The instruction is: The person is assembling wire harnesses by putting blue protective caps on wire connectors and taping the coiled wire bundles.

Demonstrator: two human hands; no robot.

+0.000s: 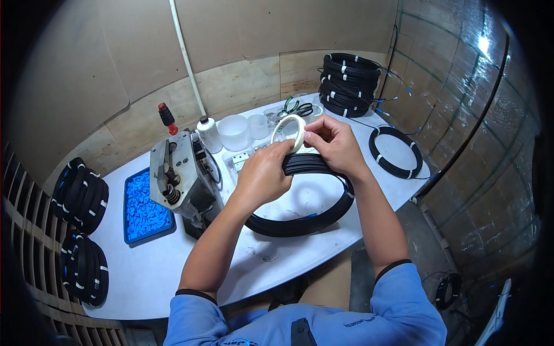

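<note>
Both hands are in front of me over a coil of black cable (300,226), its far side raised off the table. My left hand (261,175) is closed around the coil's far side, its fingertips against a narrow roll of cream-coloured tape (299,138). The roll stands upright just above the cable. At the roll's right edge, the thumb and fingers of my right hand (333,144) are pinched together on the tape. Whether a loose tape end lies between those fingers is too small to tell.
A metal bench machine (179,167) stands left, beside a tray of small blue pieces (125,216). Behind are a white bottle (209,135), translucent tubs (234,134) and green-handled pliers (291,105). Stacked black coils (346,86) and a single coil (378,154) sit right; more bundles (83,268) lie left.
</note>
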